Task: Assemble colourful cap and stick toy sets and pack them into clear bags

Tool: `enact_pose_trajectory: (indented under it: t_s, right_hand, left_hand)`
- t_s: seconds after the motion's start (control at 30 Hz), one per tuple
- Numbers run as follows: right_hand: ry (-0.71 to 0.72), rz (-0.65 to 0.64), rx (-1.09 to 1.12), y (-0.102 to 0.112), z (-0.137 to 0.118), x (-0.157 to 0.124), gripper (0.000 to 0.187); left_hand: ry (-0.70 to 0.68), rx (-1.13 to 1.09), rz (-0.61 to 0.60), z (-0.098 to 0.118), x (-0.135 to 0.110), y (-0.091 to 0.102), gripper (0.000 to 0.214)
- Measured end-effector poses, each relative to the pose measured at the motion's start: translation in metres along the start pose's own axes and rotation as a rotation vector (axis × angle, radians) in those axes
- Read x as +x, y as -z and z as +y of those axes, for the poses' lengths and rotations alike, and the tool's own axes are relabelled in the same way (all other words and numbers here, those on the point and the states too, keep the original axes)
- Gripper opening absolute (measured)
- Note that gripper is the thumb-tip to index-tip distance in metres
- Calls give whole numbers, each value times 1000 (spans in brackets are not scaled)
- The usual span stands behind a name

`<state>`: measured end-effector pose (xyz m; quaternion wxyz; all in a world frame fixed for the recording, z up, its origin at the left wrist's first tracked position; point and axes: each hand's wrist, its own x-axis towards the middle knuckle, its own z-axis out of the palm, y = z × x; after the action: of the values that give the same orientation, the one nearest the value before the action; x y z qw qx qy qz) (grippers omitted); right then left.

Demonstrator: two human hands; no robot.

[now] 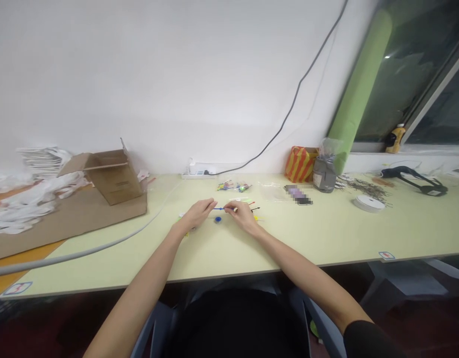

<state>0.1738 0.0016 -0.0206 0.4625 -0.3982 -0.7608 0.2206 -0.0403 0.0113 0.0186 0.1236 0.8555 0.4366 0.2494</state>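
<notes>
Between my two hands stretches a thin blue stick-like piece (219,209), held just above the pale tabletop (229,253). My left hand (198,213) is closed at its left end, and the fingers of my right hand (241,215) pinch its right end. A small round blue piece (218,220) lies on the table just below it. Red and black thin pieces, the black one (256,209) with a pointed tip, stick out beyond my right hand. Small yellow bits (256,218) lie there too. Other small parts are partly hidden under my left hand.
Bagged colourful parts (233,186) lie behind my hands, near a power strip (197,171). At left stand an open cardboard box (110,174) and a grey cable (103,246). To the right are a striped bag (299,164), a grey container (324,174) and a white roll (369,203).
</notes>
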Motion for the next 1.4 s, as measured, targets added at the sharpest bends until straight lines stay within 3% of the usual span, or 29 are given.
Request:
enact_pose_trajectory:
  t_s: [0.13,0.3,0.47,0.63,0.8,1.1,1.4]
  right_hand:
    - [-12,-11,-1,3,1,0,18]
    - [-98,4,155,5,1,1,20]
    - [-226,-101,307,9,-6,-1,33]
    - [-218,-146,250,5,-9,-3,21]
    - [-192,-197,174,0,-4,-6,19]
    - [-164,-198,19,-1,1,-6,15]
    - [-179,-232,23,1,-2,-6,12]
  left_hand:
    - [-49,-64,-26,0,1,-2,41]
    - [-36,-161,-91,3,1,4,42]
    - [13,-156,-190,0,0,10,40]
    - [-35,-53,-85,-12,1,6,37]
    - [-47,34,-84,-24,2,0,40]
    - [-16,109,-174,-28,0,-2,43]
    - [11,100,-200,-27,-1,-3,44]
